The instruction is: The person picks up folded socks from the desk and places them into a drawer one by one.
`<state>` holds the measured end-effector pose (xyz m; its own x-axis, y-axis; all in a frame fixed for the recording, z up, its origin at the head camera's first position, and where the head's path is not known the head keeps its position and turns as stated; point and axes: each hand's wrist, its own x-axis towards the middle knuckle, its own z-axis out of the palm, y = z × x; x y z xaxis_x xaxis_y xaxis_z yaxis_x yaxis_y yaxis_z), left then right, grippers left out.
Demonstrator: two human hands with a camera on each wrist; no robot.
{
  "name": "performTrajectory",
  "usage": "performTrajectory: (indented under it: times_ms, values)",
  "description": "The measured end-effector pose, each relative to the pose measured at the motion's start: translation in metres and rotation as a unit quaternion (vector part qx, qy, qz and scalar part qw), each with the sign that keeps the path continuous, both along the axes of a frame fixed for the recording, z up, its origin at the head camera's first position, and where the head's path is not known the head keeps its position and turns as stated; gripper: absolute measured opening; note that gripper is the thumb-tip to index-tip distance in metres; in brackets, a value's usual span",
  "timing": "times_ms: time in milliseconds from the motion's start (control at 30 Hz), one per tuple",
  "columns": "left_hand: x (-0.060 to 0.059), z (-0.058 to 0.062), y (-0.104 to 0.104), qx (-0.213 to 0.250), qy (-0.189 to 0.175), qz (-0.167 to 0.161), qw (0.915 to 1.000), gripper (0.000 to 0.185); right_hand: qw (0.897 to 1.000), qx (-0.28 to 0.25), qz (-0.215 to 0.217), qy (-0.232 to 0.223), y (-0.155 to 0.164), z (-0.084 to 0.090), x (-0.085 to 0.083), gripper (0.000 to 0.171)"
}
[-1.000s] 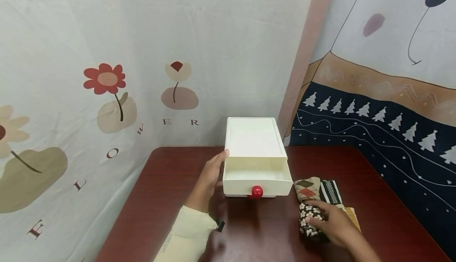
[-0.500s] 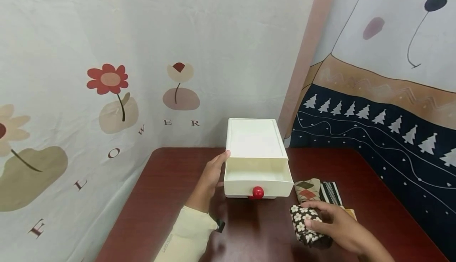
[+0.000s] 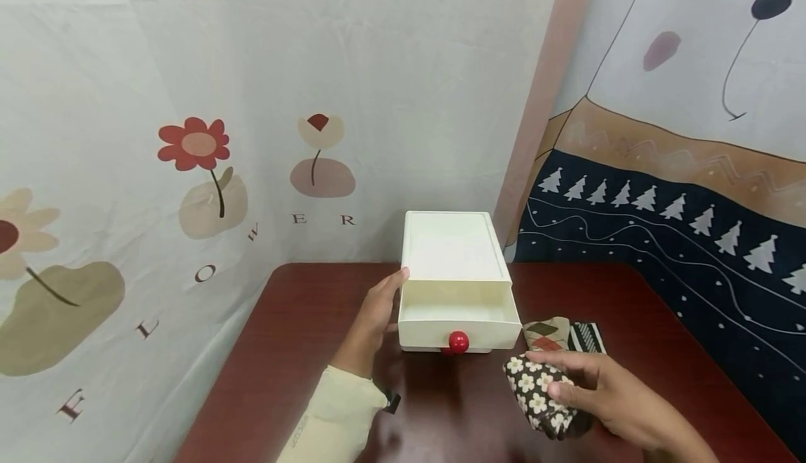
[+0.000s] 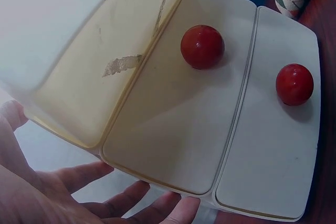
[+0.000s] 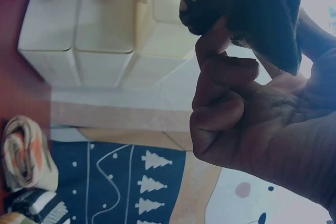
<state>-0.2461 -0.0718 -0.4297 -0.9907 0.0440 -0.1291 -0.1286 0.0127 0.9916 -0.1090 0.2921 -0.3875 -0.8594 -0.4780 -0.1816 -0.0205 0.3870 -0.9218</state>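
My right hand (image 3: pixel 611 389) pinches a rolled black sock with white flowers (image 3: pixel 527 389) between thumb and fingers, above the table, to the right of a white drawer unit (image 3: pixel 453 246). In the right wrist view, the other fingers of that hand are curled beside the dark sock (image 5: pixel 252 14). The unit's upper drawer (image 3: pixel 418 331) is pulled out and has a red ball knob (image 3: pixel 459 342). My left hand (image 3: pixel 374 312) rests against the unit's left side, its thumb at the upper front edge. In the left wrist view, its fingertips (image 4: pixel 134 190) touch the side with the fingers fairly straight.
Behind my right hand lie a rolled argyle sock (image 3: pixel 546 333) and a black-and-white striped sock (image 3: pixel 587 338). The lower drawer (image 4: pixel 273 150) is shut and has its own red knob (image 4: pixel 294 84). Printed cloth (image 3: pixel 378 99) hangs behind the dark red table (image 3: pixel 283 351).
My right hand has lifted the flowered sock off the table beside the other socks and moved it slightly left, tilting it. The left hand and drawer unit have stayed in place.
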Motion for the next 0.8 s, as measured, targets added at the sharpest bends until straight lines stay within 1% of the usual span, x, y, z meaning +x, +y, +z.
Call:
performTrajectory:
  times_ms: [167,300,367,500,667,800]
  values:
    - [0.000,0.000,0.000,-0.007,-0.001,0.003,1.0000,0.068,1.000,-0.015,-0.009,0.022,-0.007,0.010,-0.002,0.058]
    - [-0.001,-0.001,0.000,-0.015,-0.003,0.004,0.9999,0.070,0.998,-0.004,-0.033,0.048,-0.015,0.019,-0.002,0.060]
    - [-0.002,-0.002,0.000,-0.018,-0.001,0.002,0.9998,0.070,0.998,-0.002,-0.046,0.051,-0.020,0.024,-0.003,0.060]
    - [-0.002,-0.004,0.001,-0.015,0.000,-0.001,0.9999,0.070,0.997,-0.013,-0.056,0.052,-0.029,0.035,-0.007,0.062]
    - [0.000,-0.004,0.001,-0.017,0.009,-0.008,0.9998,0.072,0.996,-0.017,-0.052,0.066,-0.043,0.052,-0.019,0.064]
    - [0.000,-0.004,0.001,-0.015,0.009,-0.006,0.9998,0.069,0.994,0.019,-0.038,0.096,-0.057,0.064,-0.035,0.060]
